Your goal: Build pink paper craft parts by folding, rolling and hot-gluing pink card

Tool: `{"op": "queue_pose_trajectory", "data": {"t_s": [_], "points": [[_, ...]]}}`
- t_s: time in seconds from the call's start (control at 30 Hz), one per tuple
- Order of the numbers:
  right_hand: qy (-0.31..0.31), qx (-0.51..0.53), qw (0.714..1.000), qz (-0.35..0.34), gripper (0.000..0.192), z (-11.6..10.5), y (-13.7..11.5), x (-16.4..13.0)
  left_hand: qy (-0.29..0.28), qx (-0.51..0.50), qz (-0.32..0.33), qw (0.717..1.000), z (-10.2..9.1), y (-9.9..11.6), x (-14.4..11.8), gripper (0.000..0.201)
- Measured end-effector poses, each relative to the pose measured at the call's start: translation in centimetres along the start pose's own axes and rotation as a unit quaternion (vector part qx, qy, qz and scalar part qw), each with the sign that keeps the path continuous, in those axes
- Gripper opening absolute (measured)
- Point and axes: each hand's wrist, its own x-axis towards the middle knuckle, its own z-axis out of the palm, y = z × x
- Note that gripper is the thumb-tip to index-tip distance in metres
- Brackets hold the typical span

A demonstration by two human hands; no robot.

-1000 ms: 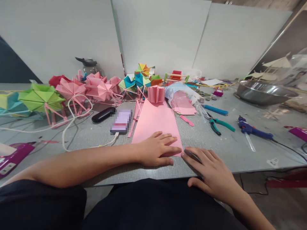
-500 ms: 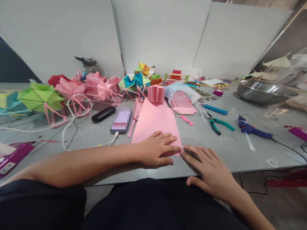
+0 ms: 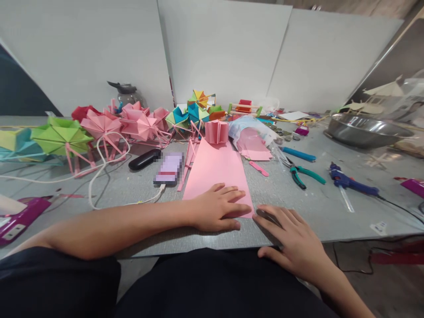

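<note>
A long sheet of pink paper (image 3: 217, 170) lies on the grey table in front of me. My left hand (image 3: 220, 207) rests flat across its near end, fingers apart. Just right of the sheet's near corner is my right hand (image 3: 288, 234), its fingers spread and fingertips by the paper's edge; it holds nothing. At the sheet's far end stands a folded pink paper piece (image 3: 216, 132). Pink paper strips (image 3: 187, 161) lie along the left side, and a pink craft knife (image 3: 259, 168) lies to the right.
Pleated paper wheel models, including a green one (image 3: 61, 134), line the left back. A phone (image 3: 168, 168) and black case (image 3: 145, 159) lie left. Right are pliers (image 3: 303, 173), a blue glue gun (image 3: 353, 181) and a metal bowl (image 3: 367, 131). A plastic bag (image 3: 250, 128) holds pink paper.
The view has shifted slightly, so everything on the table appears a little lower and to the right. Both hands keep nearly the same place and pose by the sheet.
</note>
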Motion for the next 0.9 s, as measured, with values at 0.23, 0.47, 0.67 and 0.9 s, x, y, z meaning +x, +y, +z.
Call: {"op": "queue_pose_trajectory", "data": {"t_s": [0.23, 0.47, 0.67, 0.9], "points": [[-0.021, -0.004, 1.0, 0.001, 0.071, 0.35, 0.21, -0.19, 0.01, 0.001, 0.008, 1.0, 0.24, -0.18, 0.0, 0.063], [-0.039, 0.008, 0.999, 0.003, 0.078, 0.47, 0.28, -0.07, 0.022, 0.001, 0.009, 1.0, 0.25, -0.19, 0.1, 0.063], [-0.055, 0.017, 0.998, 0.008, 0.083, 0.62, 0.46, 0.0, 0.014, 0.006, 0.003, 1.0, 0.29, -0.19, 0.0, 0.065], [-0.06, 0.012, 0.998, 0.021, 0.086, 0.82, 0.15, 0.39, 0.006, -0.011, -0.009, 1.0, 0.05, 0.0, 0.12, 0.074]]}}
